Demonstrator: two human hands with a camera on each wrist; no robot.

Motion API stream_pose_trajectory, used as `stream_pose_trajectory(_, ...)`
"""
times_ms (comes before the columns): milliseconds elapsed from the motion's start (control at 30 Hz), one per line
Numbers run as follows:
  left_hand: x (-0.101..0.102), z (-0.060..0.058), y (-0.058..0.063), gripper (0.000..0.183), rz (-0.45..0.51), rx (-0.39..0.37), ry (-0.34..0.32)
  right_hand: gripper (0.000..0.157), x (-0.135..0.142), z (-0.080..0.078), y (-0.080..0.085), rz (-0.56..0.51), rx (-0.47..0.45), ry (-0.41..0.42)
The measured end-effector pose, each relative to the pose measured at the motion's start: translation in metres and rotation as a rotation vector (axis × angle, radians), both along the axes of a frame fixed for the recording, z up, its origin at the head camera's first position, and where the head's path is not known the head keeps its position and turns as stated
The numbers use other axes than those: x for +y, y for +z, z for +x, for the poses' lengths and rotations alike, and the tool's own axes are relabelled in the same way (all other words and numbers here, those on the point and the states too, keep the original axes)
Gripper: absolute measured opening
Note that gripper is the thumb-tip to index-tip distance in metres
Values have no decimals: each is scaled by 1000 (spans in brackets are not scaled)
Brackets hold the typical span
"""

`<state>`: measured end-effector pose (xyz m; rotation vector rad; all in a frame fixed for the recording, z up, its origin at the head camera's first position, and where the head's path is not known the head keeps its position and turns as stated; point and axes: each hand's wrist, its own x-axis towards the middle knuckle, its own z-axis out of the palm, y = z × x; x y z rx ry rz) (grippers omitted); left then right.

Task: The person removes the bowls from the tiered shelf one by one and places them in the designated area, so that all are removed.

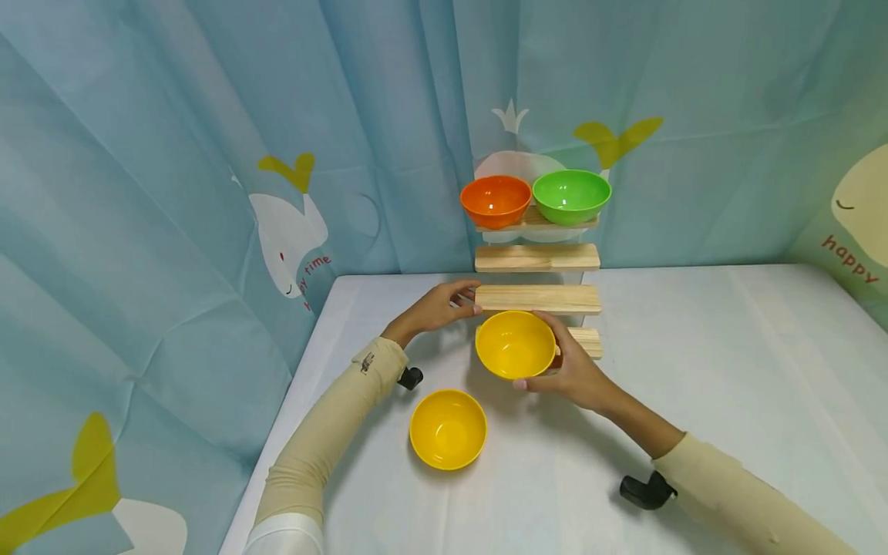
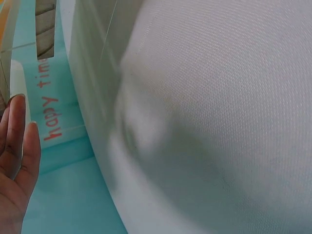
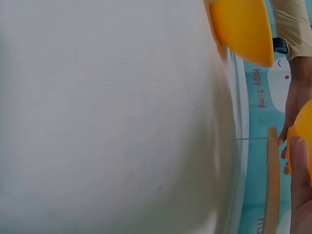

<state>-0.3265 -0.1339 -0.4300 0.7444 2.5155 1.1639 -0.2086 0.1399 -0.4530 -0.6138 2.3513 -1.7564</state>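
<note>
My right hand (image 1: 572,370) grips a yellow bowl (image 1: 516,345) by its right side, with the thumb at the near rim and fingers round the far side. The bowl is held up in front of the lower boards of a tiered wooden rack (image 1: 537,298), mouth facing up and toward me. My left hand (image 1: 444,306) is at the rack's left end, fingertips right at the edge of a board; in the left wrist view its fingers (image 2: 17,129) are fairly straight. A second yellow bowl (image 1: 448,429) sits upright on the table, nearer to me.
On the rack's top board stand an orange bowl (image 1: 496,201) at left and a green bowl (image 1: 572,196) at right. Behind the rack hangs a blue printed curtain (image 1: 409,139). A white cloth covers the table (image 1: 728,370).
</note>
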Motion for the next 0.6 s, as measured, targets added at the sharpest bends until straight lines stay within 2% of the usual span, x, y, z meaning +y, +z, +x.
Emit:
stream_pose_trajectory(300,-1,2,1,61,14,-12,-3,105,10,7,-1,62,29,64)
stream_pose_trajectory(600,0,0,1,58,19,-14,-1,105,22,14,-3,5,8,163)
